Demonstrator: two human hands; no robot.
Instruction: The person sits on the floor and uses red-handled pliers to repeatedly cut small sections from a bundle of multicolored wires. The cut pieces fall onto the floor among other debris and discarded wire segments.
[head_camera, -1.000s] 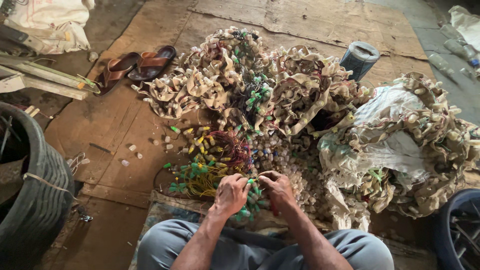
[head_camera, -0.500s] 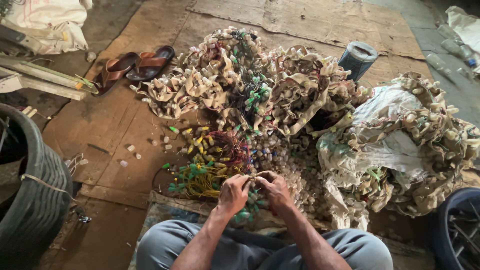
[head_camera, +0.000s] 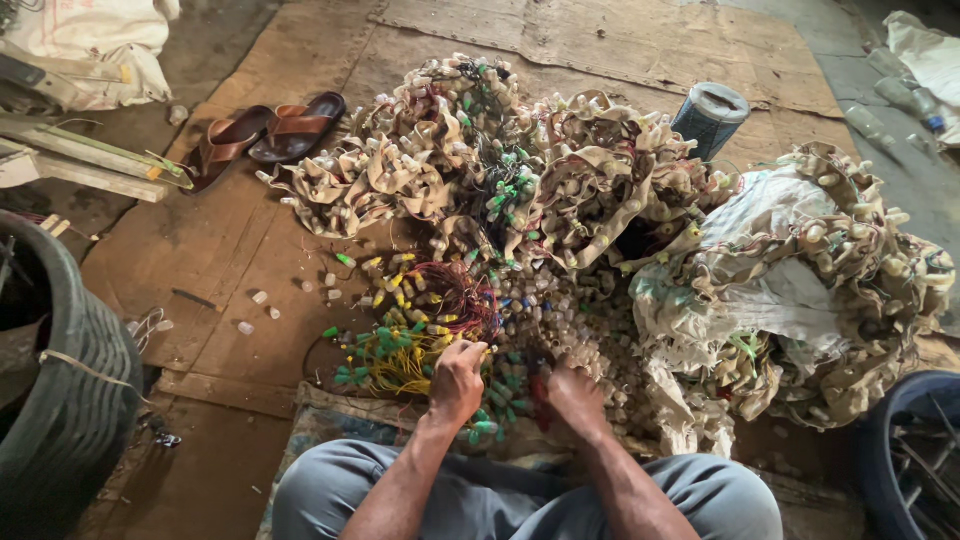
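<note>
I sit on the floor with a big heap of small bulb sockets on beige strips (head_camera: 470, 170) spread in front of me. Closer in lies a tangle of thin coloured wires with green and yellow caps (head_camera: 410, 330). My left hand (head_camera: 457, 380) is closed on a few of these wires and caps at the tangle's near edge. My right hand (head_camera: 572, 392) rests fingers-down among loose pale sockets (head_camera: 560, 310) just to the right; whether it grips one is hidden. My knees in grey trousers (head_camera: 480, 495) fill the bottom edge.
A pair of brown sandals (head_camera: 265, 135) lies at the upper left. A dark tyre-like tub (head_camera: 60, 380) stands at the left, a blue tub (head_camera: 915, 450) at the lower right. A grey cylinder (head_camera: 710, 115) and a white sack of strips (head_camera: 800, 270) sit right.
Both hands have moved slightly apart and lower into the pile; the right hand has dropped down among the loose sockets, while the left stays on the wires.
</note>
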